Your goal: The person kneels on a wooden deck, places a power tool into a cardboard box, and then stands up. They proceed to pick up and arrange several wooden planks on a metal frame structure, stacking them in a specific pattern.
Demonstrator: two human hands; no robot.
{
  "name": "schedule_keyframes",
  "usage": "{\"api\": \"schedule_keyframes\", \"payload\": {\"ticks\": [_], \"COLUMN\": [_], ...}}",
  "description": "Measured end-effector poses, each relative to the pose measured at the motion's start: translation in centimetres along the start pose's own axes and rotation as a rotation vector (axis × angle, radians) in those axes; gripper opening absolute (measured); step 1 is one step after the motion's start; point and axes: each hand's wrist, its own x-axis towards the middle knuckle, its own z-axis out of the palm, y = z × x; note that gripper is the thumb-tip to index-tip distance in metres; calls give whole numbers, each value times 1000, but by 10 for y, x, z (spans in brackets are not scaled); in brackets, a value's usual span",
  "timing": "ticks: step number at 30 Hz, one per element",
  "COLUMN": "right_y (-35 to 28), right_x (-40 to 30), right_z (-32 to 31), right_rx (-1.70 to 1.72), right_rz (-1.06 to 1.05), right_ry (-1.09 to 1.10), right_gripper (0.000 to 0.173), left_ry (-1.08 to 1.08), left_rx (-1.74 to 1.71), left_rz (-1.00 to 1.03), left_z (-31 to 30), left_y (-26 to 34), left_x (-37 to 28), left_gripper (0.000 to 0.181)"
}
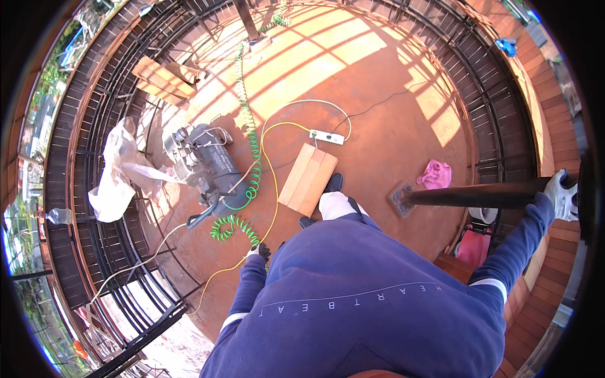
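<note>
My left hand (257, 252), in a pale glove with dark fingers, hangs low at my left side. The green coiled air hose (254, 179) runs down to it, and a bit of green shows below the wrist. Whatever the fingers hold is too small and partly hidden to make out. Out to the right, my right hand (561, 196), in a white and grey glove, grips the upper part of a dark post (472, 194). That post rises from a square footing (401, 199). Before my feet lies a panel of joined wooden boards (308, 179).
An air compressor (212, 163) stands left, beside white plastic sheeting (113, 175). A white power strip (327, 137) with cables and a yellow cord (275, 189) crosses the floor. Another slatted wooden piece (163, 82) stands farther off. A pink bag (435, 175) lies near the post; railings surround the floor.
</note>
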Motion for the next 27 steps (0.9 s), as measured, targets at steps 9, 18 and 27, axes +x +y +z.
{"api": "schedule_keyframes", "payload": {"ticks": [9,18,27], "right_y": [23,29,-19], "right_x": [-6,-16,-4], "right_z": [16,4,-72], "right_rx": [-295,-304,164], "right_rz": [47,-53,-134], "right_ry": [-255,-110,50], "right_gripper": [75,77,58], "left_ry": [202,148,101], "left_rx": [-338,-105,34], "left_rz": [-222,-336,-414], "left_z": [18,37,111], "left_y": [26,28,121], "left_x": [11,11,83], "left_gripper": [35,27,20]}}
